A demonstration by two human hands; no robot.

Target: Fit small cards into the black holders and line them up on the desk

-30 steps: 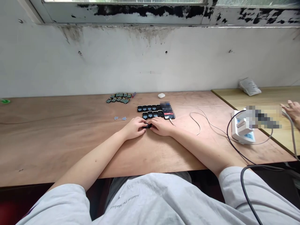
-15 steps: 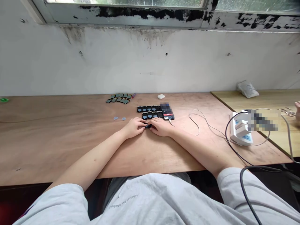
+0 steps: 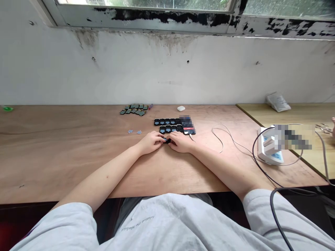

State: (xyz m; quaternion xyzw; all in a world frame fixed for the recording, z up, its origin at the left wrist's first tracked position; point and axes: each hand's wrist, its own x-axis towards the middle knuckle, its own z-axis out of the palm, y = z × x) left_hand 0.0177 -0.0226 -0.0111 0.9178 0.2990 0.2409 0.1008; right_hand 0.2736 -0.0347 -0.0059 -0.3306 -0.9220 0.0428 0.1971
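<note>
My left hand (image 3: 149, 143) and my right hand (image 3: 180, 142) rest on the wooden table (image 3: 78, 153), fingertips meeting around a small black part (image 3: 166, 140). Both hands are closed on it, pinching it between them. Just beyond my fingers lie two rows of similar black parts with blue-grey faces (image 3: 169, 125). A phone (image 3: 187, 127) lies to the right of those rows, its screen partly blurred.
Several flat greenish pieces (image 3: 134, 109) lie farther back, two small grey chips (image 3: 134, 132) to the left, a white earbud case (image 3: 180, 108) behind. A white cable (image 3: 225, 137) and a white power strip (image 3: 269, 150) with a black cord are at right. Another person's hand (image 3: 333, 126) shows at the far right edge.
My hands stay on the small black part. The view has shifted slightly, and the other person's hand at the right has drawn back toward the edge.
</note>
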